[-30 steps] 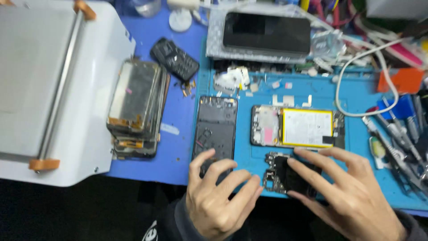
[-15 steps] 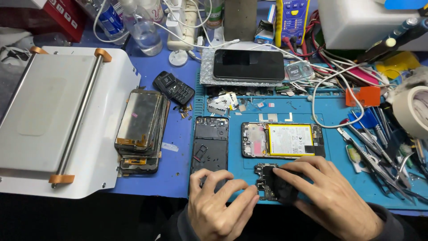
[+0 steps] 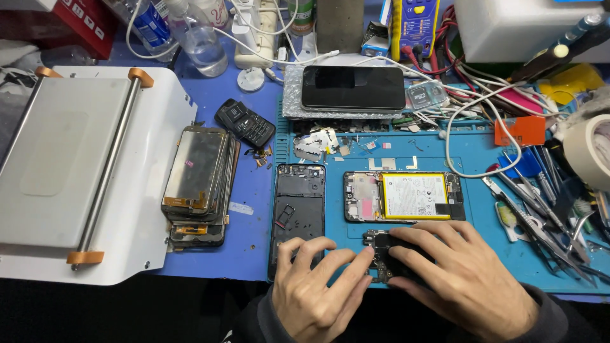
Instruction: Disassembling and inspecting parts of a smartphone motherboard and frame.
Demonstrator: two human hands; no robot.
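1. Dark circuit board, small and thin, lies flat on the blue mat near the mat's front edge, just in front of the opened phone with the yellow battery.
2. Right hand: fingers spread and curved down over the board, tips touching its top; most of the board is hidden under them. Pressing or steadying it, not lifting it; whether anything is pinched I cannot tell.
3. Left hand: half open, fingers stretched toward the board's left edge, index tip touching it. The heel lies over the lower end of the black phone frame, at the mat's left edge.
4. Handling, as a judgement: the board looks light and stiff but fragile, with small parts and connectors on its face. Best taken by its bare edges with two fingertips, not by the face. It would likely slide easily on the mat.
5. Behind, at the mat's back edge: a dark phone lying face up on a grey pad, with scraps of foil and tape in front of it.
6. Right edge of the mat: tweezers and other hand tools in a loose row, and a tape roll.
7. Left of the mat, on the blue table: a stack of screens, a small keypad phone, and a white machine at the table's left edge.
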